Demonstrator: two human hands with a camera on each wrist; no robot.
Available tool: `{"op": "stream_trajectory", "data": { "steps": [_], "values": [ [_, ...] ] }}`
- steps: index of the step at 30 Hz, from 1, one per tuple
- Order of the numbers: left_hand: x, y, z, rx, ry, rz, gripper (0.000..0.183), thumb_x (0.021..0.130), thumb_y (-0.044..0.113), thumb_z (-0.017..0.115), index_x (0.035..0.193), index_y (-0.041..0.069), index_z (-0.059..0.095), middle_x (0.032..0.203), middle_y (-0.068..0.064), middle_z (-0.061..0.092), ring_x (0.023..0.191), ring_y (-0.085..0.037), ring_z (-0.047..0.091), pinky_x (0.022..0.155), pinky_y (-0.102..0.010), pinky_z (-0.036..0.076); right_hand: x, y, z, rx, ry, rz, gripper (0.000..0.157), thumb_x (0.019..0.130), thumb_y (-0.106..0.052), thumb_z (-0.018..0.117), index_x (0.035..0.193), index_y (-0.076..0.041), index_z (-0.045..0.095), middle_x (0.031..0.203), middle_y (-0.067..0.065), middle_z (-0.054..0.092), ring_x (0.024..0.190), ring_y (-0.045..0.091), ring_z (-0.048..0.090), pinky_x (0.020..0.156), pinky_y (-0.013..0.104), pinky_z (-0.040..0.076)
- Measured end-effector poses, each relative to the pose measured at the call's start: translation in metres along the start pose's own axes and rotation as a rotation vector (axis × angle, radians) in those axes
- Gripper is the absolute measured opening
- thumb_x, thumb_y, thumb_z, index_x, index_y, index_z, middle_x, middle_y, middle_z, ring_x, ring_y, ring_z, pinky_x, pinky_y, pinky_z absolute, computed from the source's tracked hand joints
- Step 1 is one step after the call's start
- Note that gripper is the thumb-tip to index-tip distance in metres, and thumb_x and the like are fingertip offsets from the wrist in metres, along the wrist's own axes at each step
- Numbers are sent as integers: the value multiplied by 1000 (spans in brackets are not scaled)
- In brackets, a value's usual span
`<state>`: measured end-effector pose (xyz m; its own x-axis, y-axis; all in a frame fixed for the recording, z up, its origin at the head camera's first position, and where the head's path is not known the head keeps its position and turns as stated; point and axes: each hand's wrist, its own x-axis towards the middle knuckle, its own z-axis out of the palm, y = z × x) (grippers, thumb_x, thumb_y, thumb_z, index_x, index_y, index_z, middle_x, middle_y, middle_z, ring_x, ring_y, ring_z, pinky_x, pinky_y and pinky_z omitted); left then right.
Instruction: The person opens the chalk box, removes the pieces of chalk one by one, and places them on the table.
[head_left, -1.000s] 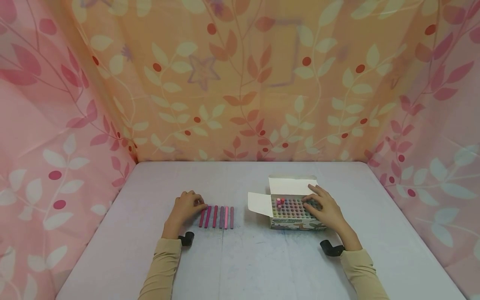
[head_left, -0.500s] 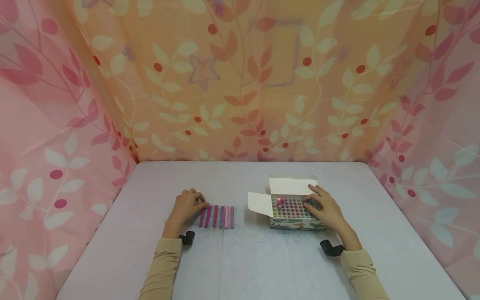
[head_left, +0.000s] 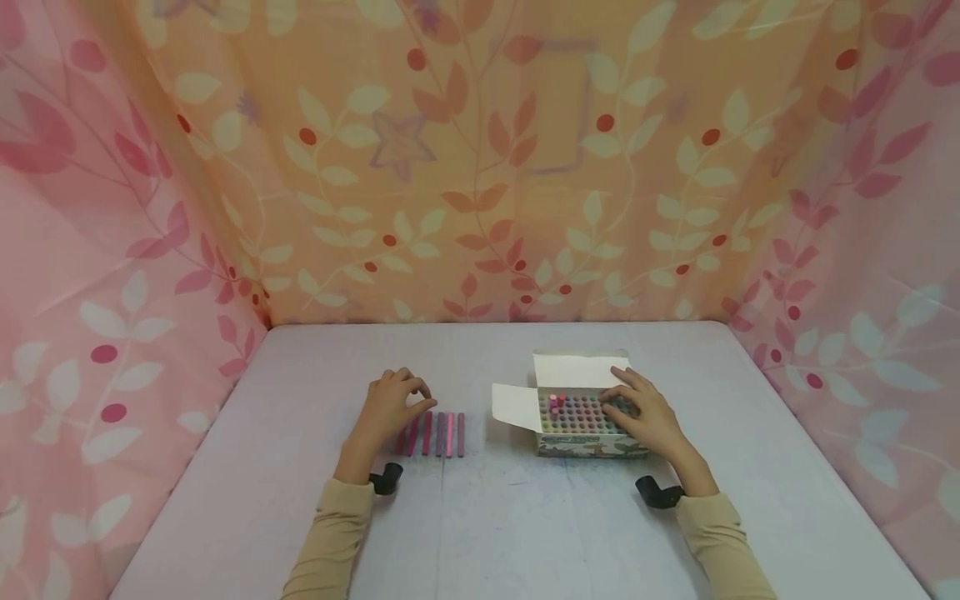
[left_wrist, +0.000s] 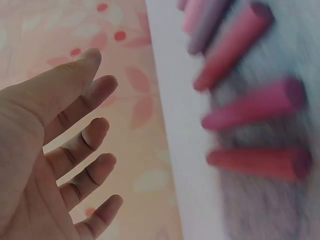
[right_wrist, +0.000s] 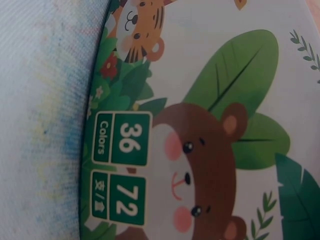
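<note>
Six loose sticks near left hand, one box at right hand

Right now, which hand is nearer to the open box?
The right hand, over the right end of the box; the left hand is beyond its left side, by the sticks.

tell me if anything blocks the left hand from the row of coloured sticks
Nothing visible does: no object shows between the left hand and the coloured sticks in the head or left wrist view.
</note>
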<state>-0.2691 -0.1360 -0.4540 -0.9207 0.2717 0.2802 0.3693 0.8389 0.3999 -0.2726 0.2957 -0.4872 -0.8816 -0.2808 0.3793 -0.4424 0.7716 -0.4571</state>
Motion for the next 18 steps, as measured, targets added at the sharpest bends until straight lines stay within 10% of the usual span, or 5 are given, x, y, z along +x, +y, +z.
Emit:
{"op": "stream_trajectory", "data": {
  "steps": [18],
  "values": [
    [25, 59, 12, 22, 116, 233, 16, 81, 35, 70, 86, 21, 68, 91, 1, 57, 86, -22, 51, 81, -49, 42, 0, -2, -1, -12, -18, 26, 11, 83, -27, 68, 93, -23, 67, 142, 12, 41, 134, 39, 27, 96, 66, 26]
  ]
}}
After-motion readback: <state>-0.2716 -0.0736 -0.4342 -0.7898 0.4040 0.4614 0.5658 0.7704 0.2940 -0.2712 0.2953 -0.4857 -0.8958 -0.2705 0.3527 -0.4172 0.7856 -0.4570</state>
